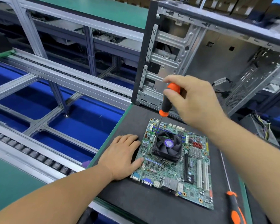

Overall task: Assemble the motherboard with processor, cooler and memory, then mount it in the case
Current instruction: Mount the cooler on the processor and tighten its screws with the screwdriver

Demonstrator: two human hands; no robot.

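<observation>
Pinched between thumb and curled fingers of the right hand, the orange-and-black screwdriver stands nearly upright, its thin shaft running down to the far-left corner of the cooler. The left hand lies flat with straight fingers, holding nothing, thumb on the near-left edge of the motherboard and palm on the black mat just left of it.

Taking the motherboard as landmark: the open metal case stands upright beyond its far edge, well apart, its bare interior facing the person. The mat lies under the board on all sides. The cooler, a black fan over a finned heatsink, sits on the board's far-left half. A second orange-handled screwdriver lies on the mat off the board's near-right corner. Whether memory is fitted I cannot tell.

The step in hand looks like driving a cooler mounting screw. To do it well, keep the shaft in line with the screw, not leaning toward the fan frame, and press down lightly so the tip stays seated. The flat left hand should bear on the board's edge only, clear of components, to stop it turning. Tightening each corner part-way, crosswise, would seat the heatsink evenly on the processor; a slip of the tip risks gouging traces beside the fan.
</observation>
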